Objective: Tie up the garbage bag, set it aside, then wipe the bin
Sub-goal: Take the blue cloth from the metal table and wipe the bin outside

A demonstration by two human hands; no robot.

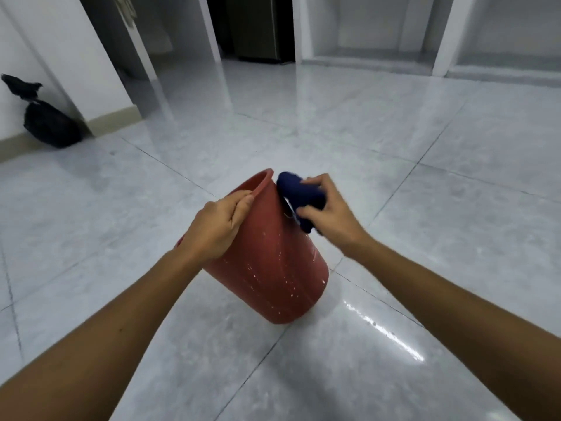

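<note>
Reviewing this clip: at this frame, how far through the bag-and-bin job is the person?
Done: the black garbage bag sits knotted by the wall at far left, away from the bin. In hand: the left hand grips the rim of the tilted red bin, and the right hand presses a dark blue cloth against its upper outside. Left: pale specks lower on the bin's side suggest more wiping; the inside is hidden.

Glossy grey tiled floor [394, 147] bears tilted red bin [273, 268], tied black bag [50, 126].
</note>
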